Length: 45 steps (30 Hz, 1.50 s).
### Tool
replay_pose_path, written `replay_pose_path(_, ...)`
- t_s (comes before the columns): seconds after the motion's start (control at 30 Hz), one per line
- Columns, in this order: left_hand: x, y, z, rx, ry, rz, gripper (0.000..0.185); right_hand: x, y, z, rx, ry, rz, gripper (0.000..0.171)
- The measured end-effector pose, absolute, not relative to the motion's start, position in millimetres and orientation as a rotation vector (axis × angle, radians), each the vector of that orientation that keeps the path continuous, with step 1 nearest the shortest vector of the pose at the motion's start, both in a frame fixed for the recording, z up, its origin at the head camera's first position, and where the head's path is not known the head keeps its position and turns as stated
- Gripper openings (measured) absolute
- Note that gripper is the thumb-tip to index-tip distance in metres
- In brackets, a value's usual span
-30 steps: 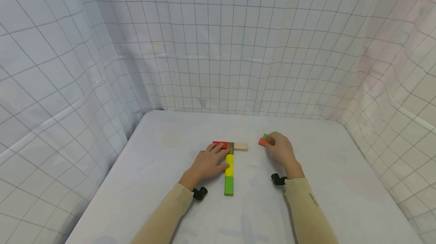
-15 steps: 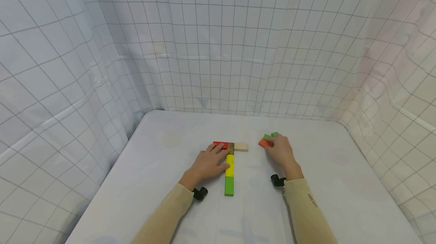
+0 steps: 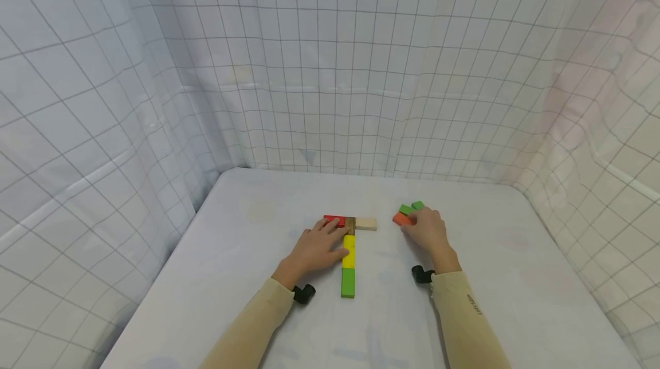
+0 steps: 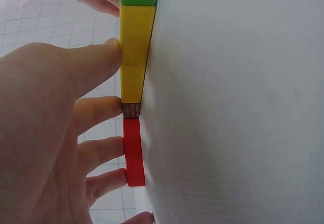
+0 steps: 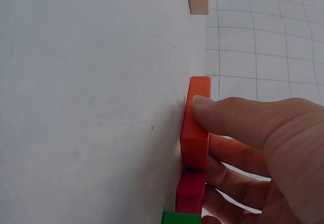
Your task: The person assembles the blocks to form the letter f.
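Note:
Several flat blocks form a T on the white table: a red block, brown block and pale wooden block across, with a yellow block and green block as the stem. My left hand lies flat with straight fingers against them. In the left wrist view its thumb touches the yellow block and the fingers touch the red block. My right hand pinches an orange block, thumb on one side and fingers behind it.
Two small green blocks lie just beyond the orange one. The right wrist view shows a dark red block end to end with it. Gridded white cloth walls close in the table on three sides.
My right hand has drawn slightly back toward me on the orange block, uncovering the green blocks behind it. The left hand has stayed on the T.

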State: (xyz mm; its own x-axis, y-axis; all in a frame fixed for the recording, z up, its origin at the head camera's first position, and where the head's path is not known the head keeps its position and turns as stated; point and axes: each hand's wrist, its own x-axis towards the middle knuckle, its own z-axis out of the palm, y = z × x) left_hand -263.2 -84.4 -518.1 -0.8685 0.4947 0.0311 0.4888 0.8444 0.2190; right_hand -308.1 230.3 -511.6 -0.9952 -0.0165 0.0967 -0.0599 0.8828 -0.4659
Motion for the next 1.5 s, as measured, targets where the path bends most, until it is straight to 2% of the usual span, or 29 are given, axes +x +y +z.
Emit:
replay_pose_path(0.7,-264,-84,-516,0.787,2.99,0.321,0.063,-305,230,-500,0.089,-2.909,0.768,0.033)
replay_pose_path(0.97,-264,-85,-515,0.775,2.985,0.313,0.063,-306,227,-496,0.056,-2.805,0.985,0.032)
replay_pose_path(1.5,-263,-84,-516,0.799,2.986,0.334,0.063,-316,211,-484,0.139,-2.684,1.043,0.034)
